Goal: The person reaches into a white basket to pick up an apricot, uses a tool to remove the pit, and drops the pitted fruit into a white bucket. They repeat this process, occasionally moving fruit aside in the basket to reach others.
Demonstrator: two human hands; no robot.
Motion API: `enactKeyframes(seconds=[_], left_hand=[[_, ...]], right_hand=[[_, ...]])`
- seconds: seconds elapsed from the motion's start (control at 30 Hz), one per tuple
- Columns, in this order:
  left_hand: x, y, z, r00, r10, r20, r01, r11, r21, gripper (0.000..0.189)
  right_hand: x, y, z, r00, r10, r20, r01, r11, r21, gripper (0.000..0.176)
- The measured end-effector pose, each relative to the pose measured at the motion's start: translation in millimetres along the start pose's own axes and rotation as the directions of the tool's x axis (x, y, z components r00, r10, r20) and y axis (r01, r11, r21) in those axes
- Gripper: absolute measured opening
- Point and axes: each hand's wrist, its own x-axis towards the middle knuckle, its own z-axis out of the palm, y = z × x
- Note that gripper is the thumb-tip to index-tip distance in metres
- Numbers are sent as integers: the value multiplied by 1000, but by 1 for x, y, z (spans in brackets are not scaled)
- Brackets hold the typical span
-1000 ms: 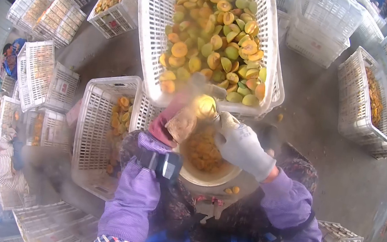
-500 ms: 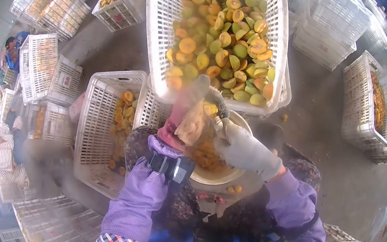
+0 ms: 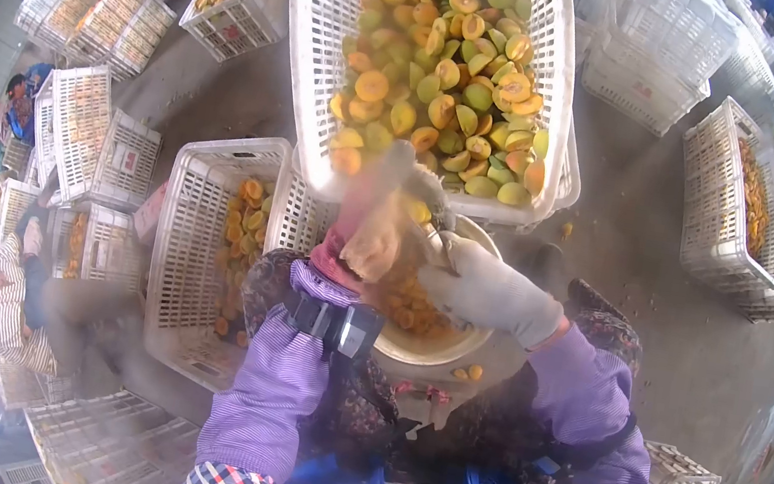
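Note:
My left hand (image 3: pixel 371 224), in a pink and whitish glove with a worn palm, is closed around a yellow apricot half (image 3: pixel 420 212). My right hand (image 3: pixel 498 292), gloved in grey, has its fingers curled right beside that fruit. What sits in the right fingers is too small and blurred to make out. Both hands are over a white bucket (image 3: pixel 419 357) with orange fruit pieces (image 3: pixel 411 312) in it. Just beyond them, a large white crate (image 3: pixel 317 79) holds many halved apricots (image 3: pixel 464 72) with green-yellow skin and orange flesh.
At my left stands another white crate (image 3: pixel 170 258) with orange halves inside. Two small fruit pieces (image 3: pixel 468 371) lie below the bucket. Stacked crates (image 3: pixel 649 56) stand at the back right, filled crates (image 3: pixel 725 220) further right. A person in a striped top (image 3: pixel 18 305) sits at far left.
Both hands stay together over the bucket, with the left shifted slightly left in view. The whole scene has moved a little to the left.

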Motion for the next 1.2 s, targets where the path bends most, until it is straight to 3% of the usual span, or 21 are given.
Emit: enactKeyframes(seconds=[0.03,0.07,0.13,0.2,0.23,0.27,0.33,0.37,0.47,0.6,0.63,0.7,0.73,0.77,0.8,0.87,0.9,0.97,1.03,1.1,1.2], left_hand=[[-4,3,3,998,43,34,-44,998,38,42],[-7,5,5,994,85,69,-90,993,72,42],[-23,23,30,991,74,110,-80,995,56,44],[-30,35,39,990,22,142,-23,1000,11,45],[-22,29,30,989,-20,147,9,997,74,45],[-13,28,21,988,-49,146,29,990,136,45],[-4,26,2,887,275,371,-451,693,563,45],[-6,11,-8,908,303,290,-418,715,561,44],[-8,9,5,918,343,196,-382,900,212,37],[-9,46,-25,980,99,-170,-116,989,-91,31],[-17,67,-32,974,75,-214,-106,985,-139,29],[-51,109,-49,982,153,-112,-136,979,149,27],[-56,105,-102,960,224,-168,-92,818,568,31],[-56,103,-123,957,252,-146,-28,579,815,35],[-55,108,-127,952,280,-124,46,269,962,38],[-50,116,-135,982,182,-41,80,-212,974,45],[-40,112,-114,965,263,22,52,-273,961,48],[-7,107,-66,990,137,16,-25,59,998,47],[31,83,-37,982,95,165,-170,41,985,44],[69,63,-15,992,-127,9,-30,-159,987,46],[88,33,-7,997,-66,-29,5,-342,940,47]], right_hand=[[-1,-8,-3,988,112,104,-124,984,127,19],[2,3,1,999,-45,-17,44,998,-50,16],[9,28,13,905,-393,-163,294,854,-428,13],[3,8,3,999,-36,-5,35,991,-126,17],[-1,-1,-2,985,130,109,-132,991,9,20],[-2,0,-3,978,116,174,-139,982,125,19],[0,3,1,952,52,302,-162,922,351,17],[2,3,6,957,30,288,-140,920,367,17],[0,4,8,972,-3,234,-90,918,387,17],[-12,-2,4,987,113,119,-83,969,-232,25],[-6,53,14,953,-296,63,269,737,-620,27],[-18,39,16,991,-87,104,135,652,-746,27],[-21,35,18,994,19,112,79,595,-800,27],[-24,43,20,991,-13,133,119,535,-836,27],[-26,44,20,991,-27,131,127,505,-854,26],[-29,41,19,990,-50,134,143,431,-891,24],[-29,41,17,989,-111,101,140,439,-887,24],[-30,40,13,973,-228,31,135,456,-880,24],[-28,30,7,993,-115,1,57,481,-875,25],[-24,31,0,994,-99,-43,11,488,-873,22],[-24,41,-2,977,-190,-95,7,478,-878,17]])
